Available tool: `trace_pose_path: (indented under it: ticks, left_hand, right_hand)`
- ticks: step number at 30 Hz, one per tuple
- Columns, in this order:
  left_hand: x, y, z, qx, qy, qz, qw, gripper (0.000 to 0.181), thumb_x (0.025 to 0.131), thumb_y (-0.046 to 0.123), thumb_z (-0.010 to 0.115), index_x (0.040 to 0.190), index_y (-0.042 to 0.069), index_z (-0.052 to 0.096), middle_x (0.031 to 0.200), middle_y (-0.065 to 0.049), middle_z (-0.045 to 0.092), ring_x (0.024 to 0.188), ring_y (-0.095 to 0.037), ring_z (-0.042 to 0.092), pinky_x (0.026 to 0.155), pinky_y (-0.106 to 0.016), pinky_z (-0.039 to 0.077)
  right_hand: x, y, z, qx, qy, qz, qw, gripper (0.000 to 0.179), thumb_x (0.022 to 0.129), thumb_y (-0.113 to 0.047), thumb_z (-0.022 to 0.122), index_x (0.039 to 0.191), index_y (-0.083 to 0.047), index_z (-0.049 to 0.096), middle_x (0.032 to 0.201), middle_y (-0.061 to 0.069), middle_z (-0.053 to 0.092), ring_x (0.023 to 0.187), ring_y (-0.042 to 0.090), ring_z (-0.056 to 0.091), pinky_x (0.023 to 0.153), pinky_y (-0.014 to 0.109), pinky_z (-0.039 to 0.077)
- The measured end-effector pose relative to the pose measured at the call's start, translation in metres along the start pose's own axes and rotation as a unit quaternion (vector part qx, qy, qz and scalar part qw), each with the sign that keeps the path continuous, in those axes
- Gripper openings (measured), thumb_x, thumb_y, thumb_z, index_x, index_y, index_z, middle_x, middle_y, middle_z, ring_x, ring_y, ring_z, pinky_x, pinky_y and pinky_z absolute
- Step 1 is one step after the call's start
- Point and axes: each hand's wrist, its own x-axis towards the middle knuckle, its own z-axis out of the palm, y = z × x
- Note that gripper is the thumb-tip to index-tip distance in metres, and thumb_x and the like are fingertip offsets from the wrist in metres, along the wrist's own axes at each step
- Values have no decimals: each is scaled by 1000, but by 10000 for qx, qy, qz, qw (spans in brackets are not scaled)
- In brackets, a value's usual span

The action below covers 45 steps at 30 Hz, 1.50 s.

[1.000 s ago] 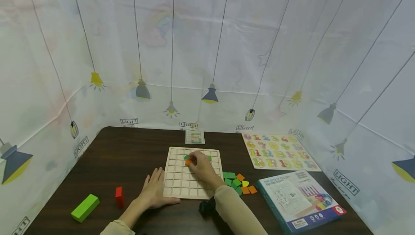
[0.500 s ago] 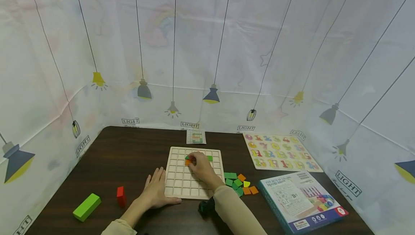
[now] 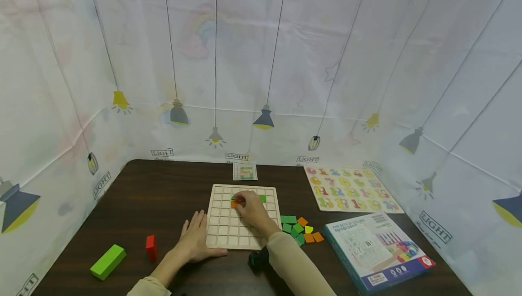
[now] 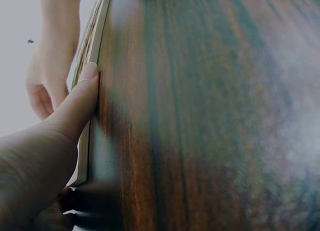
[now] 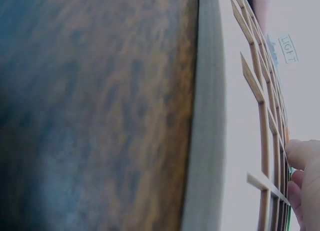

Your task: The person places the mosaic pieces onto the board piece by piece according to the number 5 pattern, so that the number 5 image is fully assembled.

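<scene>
The orange tile (image 3: 234,204) is seen on the wooden grid board (image 3: 223,230), just left of the nearer right hand (image 3: 253,212), fingers bent; whether it is pinched cannot be told. The board's left edge is touched by the left hand (image 3: 195,240), fingers straight.

A white cloth backdrop (image 3: 240,69), printed with hanging lamps (image 3: 120,99), a pale rainbow (image 3: 202,30) and framed LIGHT labels (image 3: 237,157), surrounds the far edges of the dark wood-grain worktop (image 3: 171,185). At left lie a bright green block (image 3: 108,262) and, near it, a smaller red block (image 3: 151,248). At right, a board of colourful numbers (image 3: 346,197) lies flat just beyond a blue-sided box (image 3: 377,253), its printed cover facing up.
</scene>
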Motion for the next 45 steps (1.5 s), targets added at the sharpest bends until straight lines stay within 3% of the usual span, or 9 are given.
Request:
trace_pose_path:
  ticks: [8,15,24,37,45]
  left_hand:
    - [-3,2,-2,10,10,-25,10000,125,64,68,73,143,-14,20,150,-31,17,139,-44,13,107,-61,10]
    - [-5,2,-10,64,65,-32,10000,127,64,68,73,143,-15,19,149,-32,17,139,-44,12,107,-61,10]
    - [-3,-1,-17,173,33,0,9998,127,66,70,70,144,-14,16,150,-32,14,139,-45,10,107,-62,9]
    - [-2,6,-19,206,-69,19,9998,122,69,65,71,144,-15,17,149,-33,16,138,-46,11,107,-62,9]
    - [-6,11,-12,172,-228,29,9996,121,70,64,71,144,-15,17,149,-33,15,138,-46,10,107,-61,9]
  right_hand:
    - [-8,0,-10,183,198,198,9994,24,87,-5,65,111,-1,64,102,7,63,93,19,59,79,28,50]
    - [-22,6,-30,202,933,293,9950,22,86,-1,67,107,3,64,98,10,64,88,21,61,75,31,52]
    - [-43,25,-59,175,1744,799,9813,21,82,3,68,103,4,65,92,13,65,81,23,61,71,37,52]
    - [-82,45,-94,-114,2098,1204,9702,21,80,8,68,100,5,65,91,14,66,80,26,63,70,40,52]
    - [-104,51,-104,-374,1968,1805,9630,16,79,11,63,92,3,66,81,12,66,71,22,61,62,36,50]
